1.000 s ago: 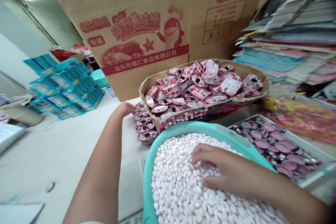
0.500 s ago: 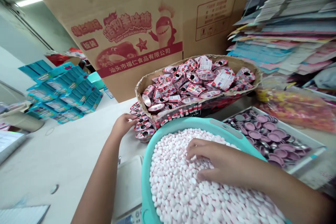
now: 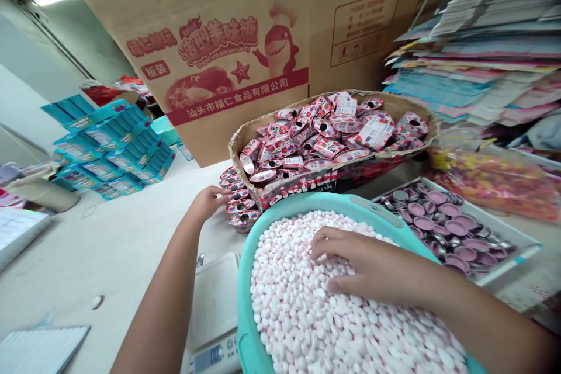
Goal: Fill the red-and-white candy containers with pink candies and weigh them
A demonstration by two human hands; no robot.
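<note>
My right hand (image 3: 344,260) rests on the small white and pale pink candies (image 3: 302,298) that fill a turquoise basin (image 3: 243,304); its fingers are apart and slightly bent, with nothing gripped between them. At the left side of a cardboard tray (image 3: 280,187), my left hand (image 3: 210,201) reaches to a stack of red and pink printed packs (image 3: 243,217). Its fingertips touch or nearly touch the stack's edge, and the fingers are partly spread. More such packs (image 3: 328,149) are heaped in the tray.
A scale (image 3: 214,304) stands left of the basin. A white tray of pink-lined lids (image 3: 467,254) is to the right, beside bagged orange candy (image 3: 499,181). Behind are a large carton (image 3: 210,87), teal boxes (image 3: 114,152) and stacked printed sheets (image 3: 473,76). A loose lid (image 3: 97,302) lies left.
The view has shifted slightly, bringing more of the scale's display into sight. Both hands keep nearly the same places, the left by the stack and the right on the candies.
</note>
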